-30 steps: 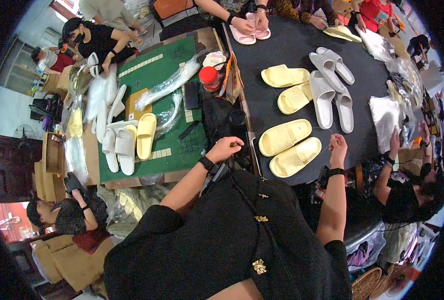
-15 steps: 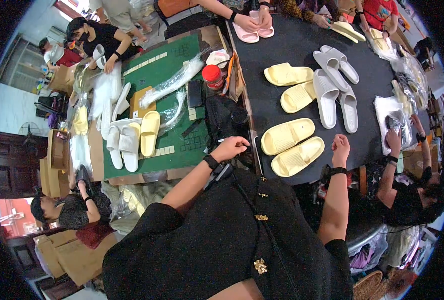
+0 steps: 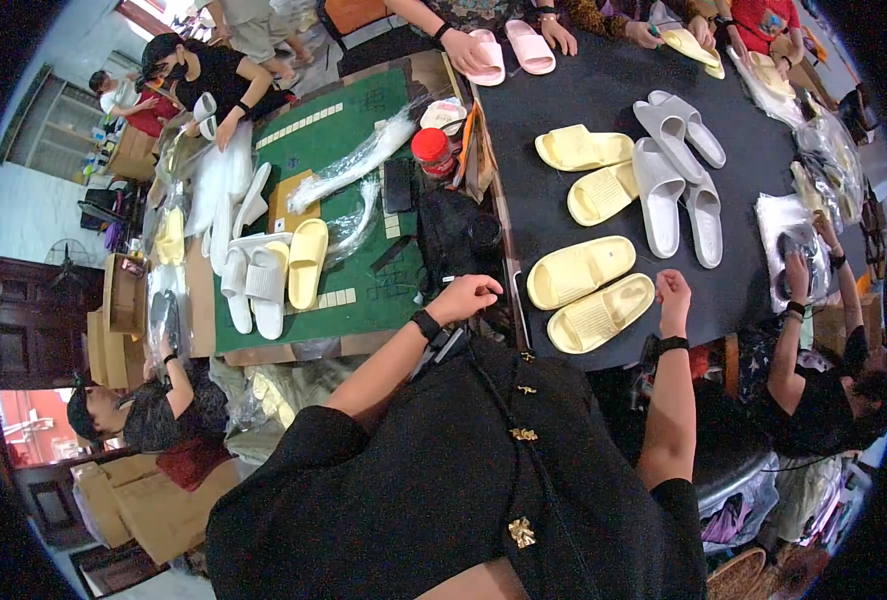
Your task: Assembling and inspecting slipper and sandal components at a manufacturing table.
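Observation:
On the dark table directly in front of me lies a pair of pale yellow slides, side by side and slightly angled. My left hand rests by the table edge to the left of them, its fingers curled in with nothing showing in them. On the other side, my right hand is held in a loose fist just beside the toe of the nearer slide, apart from it. Farther back are another yellow pair and several grey slides, some overlapping.
A green board on the left carries white and yellow slides, clear plastic bags and a red-lidded jar. Across the table, a co-worker handles pink slides. Co-workers at both sides handle slides and plastic bags.
The view has shifted slightly. Across the table, a co-worker's hands have moved apart, and the pink slides now lie farther from each other. My own hands have barely moved.

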`<state>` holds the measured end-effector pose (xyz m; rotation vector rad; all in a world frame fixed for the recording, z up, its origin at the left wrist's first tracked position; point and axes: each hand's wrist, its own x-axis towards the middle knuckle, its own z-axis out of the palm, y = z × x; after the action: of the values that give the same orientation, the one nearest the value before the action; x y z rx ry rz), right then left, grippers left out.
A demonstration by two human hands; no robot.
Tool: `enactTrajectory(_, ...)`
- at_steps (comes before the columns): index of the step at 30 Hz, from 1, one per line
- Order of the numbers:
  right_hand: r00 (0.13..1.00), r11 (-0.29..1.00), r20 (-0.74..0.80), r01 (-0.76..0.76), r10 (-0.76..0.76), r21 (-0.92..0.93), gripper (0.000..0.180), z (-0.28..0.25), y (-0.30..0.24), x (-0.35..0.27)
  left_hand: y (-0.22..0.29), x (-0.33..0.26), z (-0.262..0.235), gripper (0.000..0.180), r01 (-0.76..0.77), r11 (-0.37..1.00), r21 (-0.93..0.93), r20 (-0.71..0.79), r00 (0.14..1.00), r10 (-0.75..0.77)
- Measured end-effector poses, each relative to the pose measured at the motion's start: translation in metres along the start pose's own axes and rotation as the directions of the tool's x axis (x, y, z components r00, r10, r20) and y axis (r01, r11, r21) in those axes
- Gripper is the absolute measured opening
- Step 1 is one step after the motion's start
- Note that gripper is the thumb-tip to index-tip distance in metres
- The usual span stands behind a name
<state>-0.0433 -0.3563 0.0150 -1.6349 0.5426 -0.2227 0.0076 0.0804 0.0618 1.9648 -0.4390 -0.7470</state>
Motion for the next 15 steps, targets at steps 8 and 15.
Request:
enactTrajectory(8,0.994,0.993,0.109,0.0,0.013,-0.121,0.003,0.013,0.013,-0.015,-0.016,0.008,0.008,0.019,0.029,0.999,-0.016,0.018,0.999,-0.029)
enactTrajectory(15,0.998,0.942,0.014,-0.052,0.06,-0.332,0.007,0.006,0.022,-0.021,-0.012,0.027,0.016,0.016,0.028,0.999,-0.028,-0.033,0.999,-0.029)
